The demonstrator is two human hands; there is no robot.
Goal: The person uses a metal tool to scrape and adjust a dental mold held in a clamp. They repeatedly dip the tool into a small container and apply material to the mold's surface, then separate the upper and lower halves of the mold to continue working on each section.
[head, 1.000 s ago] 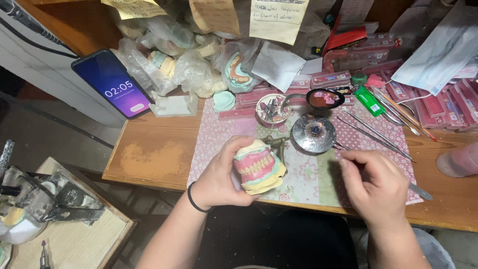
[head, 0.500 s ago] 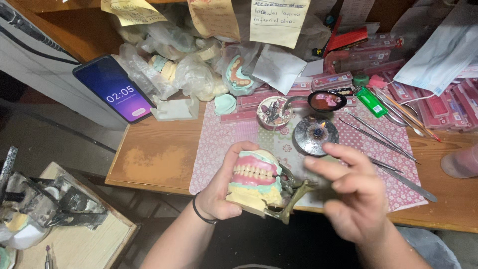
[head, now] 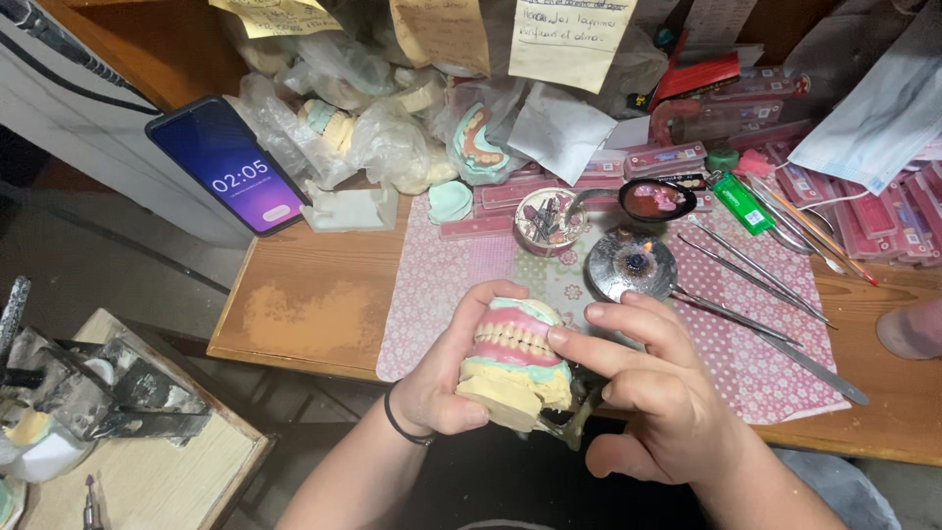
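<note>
Above the near edge of the wooden bench (head: 314,314), the left hand (head: 446,378) wraps closed around the denture model (head: 515,365) from its left side — teeth row running left to right, facing up. The right hand (head: 653,393) is nearer the teeth — its forefinger touches them, holding nothing.

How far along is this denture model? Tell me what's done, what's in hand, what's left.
Done: both rows of teeth sit in pink wax on the denture model, mounted on yellow casts. In hand: the left hand grips it while the right hand touches an index fingertip to the teeth. Left, probably: wax finishing, since the burner is lit and the spoon of pink wax and metal instruments lie ready.
</note>
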